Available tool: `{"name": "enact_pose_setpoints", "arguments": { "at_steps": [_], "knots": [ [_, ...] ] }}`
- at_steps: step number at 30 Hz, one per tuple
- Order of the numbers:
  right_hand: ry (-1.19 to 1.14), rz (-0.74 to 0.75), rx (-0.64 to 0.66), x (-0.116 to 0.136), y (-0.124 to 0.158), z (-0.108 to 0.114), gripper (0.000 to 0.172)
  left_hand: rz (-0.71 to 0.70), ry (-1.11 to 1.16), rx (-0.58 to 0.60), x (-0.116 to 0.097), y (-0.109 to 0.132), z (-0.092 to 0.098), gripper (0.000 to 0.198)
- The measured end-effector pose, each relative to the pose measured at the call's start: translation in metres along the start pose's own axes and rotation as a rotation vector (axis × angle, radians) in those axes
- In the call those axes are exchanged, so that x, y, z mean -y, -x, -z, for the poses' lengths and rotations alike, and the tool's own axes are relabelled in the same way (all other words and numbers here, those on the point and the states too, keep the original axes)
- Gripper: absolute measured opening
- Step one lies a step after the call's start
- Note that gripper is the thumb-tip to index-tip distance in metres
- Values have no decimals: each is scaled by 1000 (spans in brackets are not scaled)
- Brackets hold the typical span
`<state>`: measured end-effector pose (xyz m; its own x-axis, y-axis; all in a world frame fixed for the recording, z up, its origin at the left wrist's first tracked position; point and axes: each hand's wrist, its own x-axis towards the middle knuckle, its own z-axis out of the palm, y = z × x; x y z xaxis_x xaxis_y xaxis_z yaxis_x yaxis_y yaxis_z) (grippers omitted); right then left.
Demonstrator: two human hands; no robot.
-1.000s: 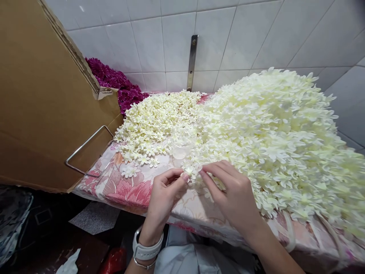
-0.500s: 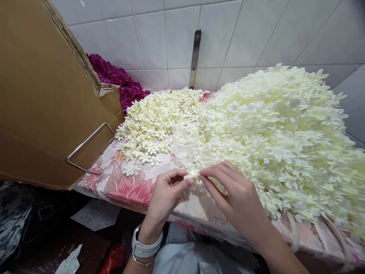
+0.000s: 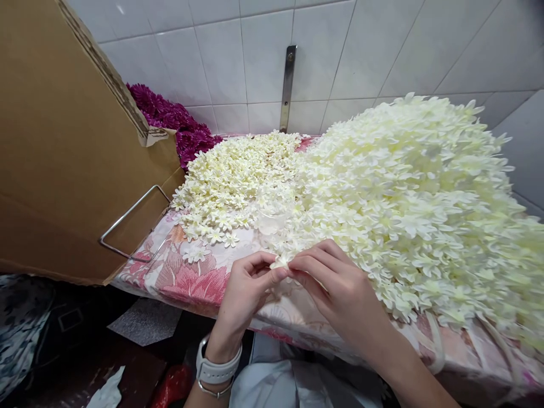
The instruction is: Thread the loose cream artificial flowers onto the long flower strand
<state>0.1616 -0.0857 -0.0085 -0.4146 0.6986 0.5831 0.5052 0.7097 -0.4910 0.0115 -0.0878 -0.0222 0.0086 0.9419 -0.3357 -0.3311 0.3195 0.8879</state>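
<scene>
Between my fingertips, close to the table's front edge, is a small white artificial flower [image 3: 279,261]. My left hand [image 3: 251,280] pinches it from the left, thumb and index finger together. From the right, my right hand [image 3: 329,275] meets it with thumb and index fingertip closed at the petals; the exact spot they grip is hidden. Right of and behind my hands rises a tall heap of larger cream-white flowers [image 3: 416,204]. Beyond them to the left spreads a lower pile of small white flowers [image 3: 238,175]. A clear round dish [image 3: 272,221] sits between the two piles.
A large cardboard box [image 3: 80,158] stands at the left, with a bent metal wire frame [image 3: 127,216] beside it. Purple flowers [image 3: 174,119] lie behind the box. The table wears a floral cloth [image 3: 195,283]. A metal bracket [image 3: 288,88] is fixed to the tiled wall.
My right hand has moved slightly left, and its fingertips have closed in against the flower and my left fingers. My left hand stays nearly in place. The view has shifted slightly.
</scene>
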Motion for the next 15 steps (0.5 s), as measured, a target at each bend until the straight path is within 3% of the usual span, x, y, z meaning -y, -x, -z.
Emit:
{"name": "enact_pose_setpoints", "arguments": {
  "at_steps": [4, 8, 12, 15],
  "knots": [
    [-15, -12, -56, -1, 1, 7, 15, -75, -79, 52, -4, 4, -6, 21],
    [13, -10, -148, 4, 7, 27, 12, -206, -165, 114, -12, 12, -25, 12],
    [98, 51, -225, 8, 12, 62, 13, -283, -265, 262, -31, 20, -55, 9],
    [187, 142, -231, 9, 6, 102, 14, -394, -389, 358, -58, 23, -86, 9]
  ]
}}
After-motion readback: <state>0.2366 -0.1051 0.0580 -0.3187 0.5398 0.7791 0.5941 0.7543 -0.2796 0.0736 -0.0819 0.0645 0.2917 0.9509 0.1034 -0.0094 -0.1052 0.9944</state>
